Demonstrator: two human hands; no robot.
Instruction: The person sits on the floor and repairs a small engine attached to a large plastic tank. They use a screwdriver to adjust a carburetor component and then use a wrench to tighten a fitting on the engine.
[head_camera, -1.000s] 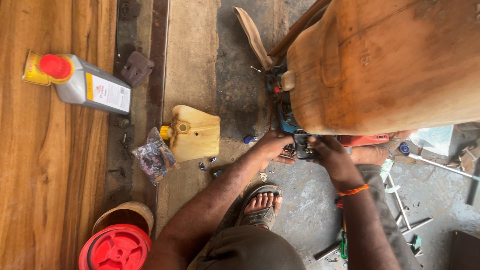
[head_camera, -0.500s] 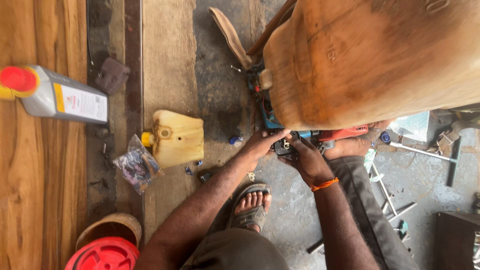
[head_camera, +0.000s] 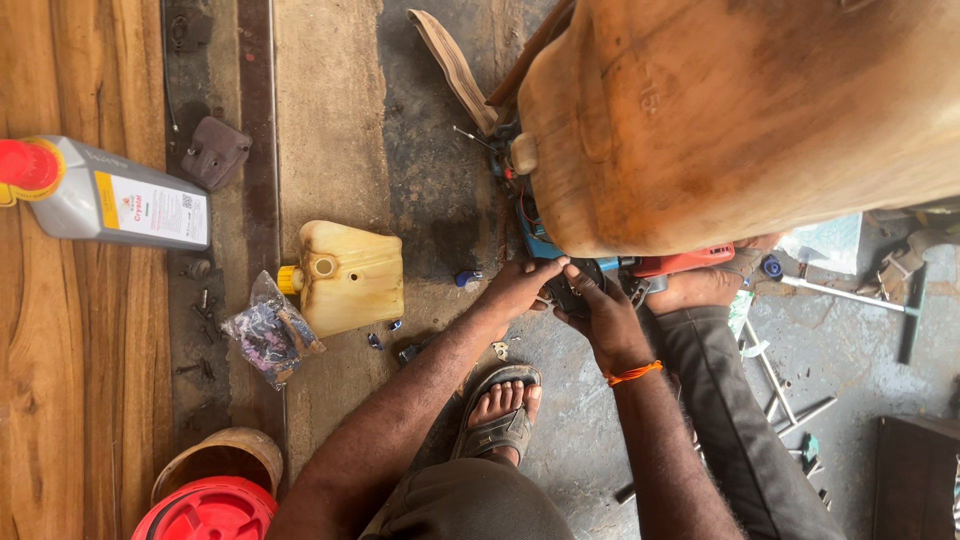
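A big orange-brown plastic tank (head_camera: 740, 110) fills the upper right, with a blue and red machine base (head_camera: 660, 265) under its lower edge. Both hands work at a dark round part (head_camera: 573, 292) at that base. My left hand (head_camera: 518, 286) touches the part from the left with its fingertips. My right hand (head_camera: 603, 318), an orange band on its wrist, wraps around the part from below. The part is mostly hidden by the fingers. My sandalled left foot (head_camera: 500, 408) rests on the concrete just below the hands.
A small yellowish fuel tank (head_camera: 350, 275) lies left of the hands, beside a plastic bag of small parts (head_camera: 268, 333). A grey oil bottle with a red cap (head_camera: 110, 200) lies on wooden planks. A red lid (head_camera: 210, 510) sits bottom left. Metal rods (head_camera: 840, 293) lie right.
The view has shifted, so everything sits slightly further left and lower in frame. Both hands stay at the same dark part under the tank; the right hand's grip looks a little tighter.
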